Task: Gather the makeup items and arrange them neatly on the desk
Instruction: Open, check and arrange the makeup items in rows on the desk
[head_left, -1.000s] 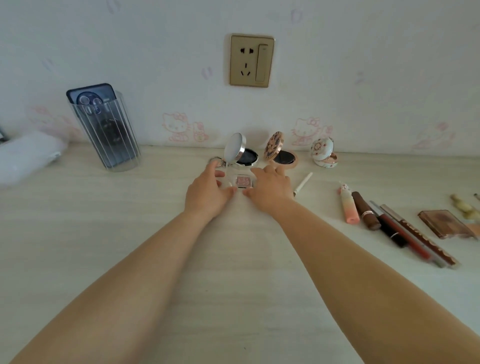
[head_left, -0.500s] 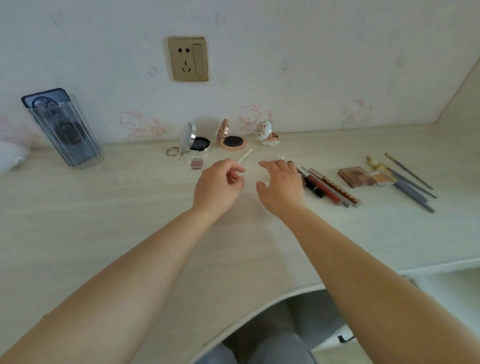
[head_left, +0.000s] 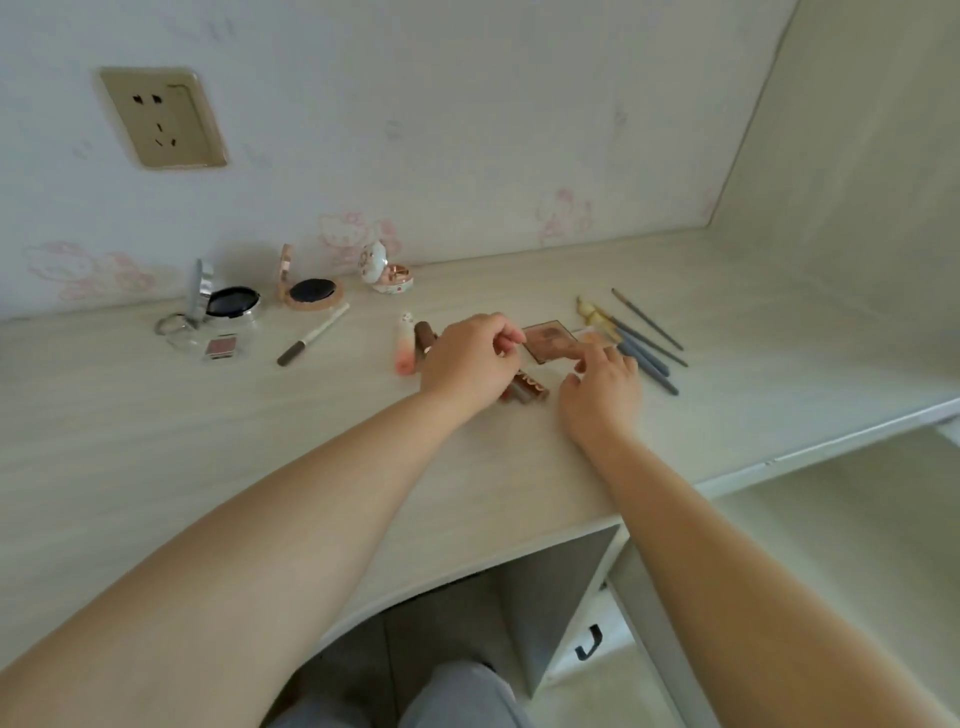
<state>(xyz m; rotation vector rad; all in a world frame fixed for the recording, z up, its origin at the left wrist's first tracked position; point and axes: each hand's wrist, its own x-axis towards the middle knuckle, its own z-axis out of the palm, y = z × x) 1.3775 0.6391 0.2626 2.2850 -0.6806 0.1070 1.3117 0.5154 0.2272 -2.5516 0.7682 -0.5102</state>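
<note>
Both forearms extend fwd over the desk (head_left: 156, 441), bare, converging toward the right-centre of the top. Left hand (head_left: 470, 358): knuckles up, fingers curled inward, thumb and index tips close together at the left edge of the brown eyeshadow palette (head_left: 549, 340); whether they actually pinch it cannot be told. Right hand (head_left: 600, 387): palm down, fingers loosely bent and slightly apart, fingertips on or just at the palette's right-near corner; contact not certain. Under/near the left hand lie lip pencils (head_left: 527, 388), only their near ends visible. Surface: pale wood-grain desk w/ curved front edge, open cubby below, light side panel at right. Rear wall: white w/ faint pink cartoon prints and a beige socket plate (head_left: 163, 118). Palette lies flat, between both hands, edges angled slightly to the desk edge. Brushes (head_left: 641, 351) lie just right of it, long axes roughly parallel, running from far-left to near-right, handles toward the near side. Pink lip tube (head_left: 405, 343) and brown tube (head_left: 425, 335) lie side by side left of the left hand, long axes approx. front-to-back. White pencil (head_left: 314, 335) lies diagonal, dark tip near-left. Along the wall: silver compact (head_left: 228, 304), lid raised; rose-gold compact (head_left: 311, 291), lid raised; small floral compact (head_left: 387, 273), part open. Clear blush case (head_left: 221, 347) sits in front of the silver compact.
</note>
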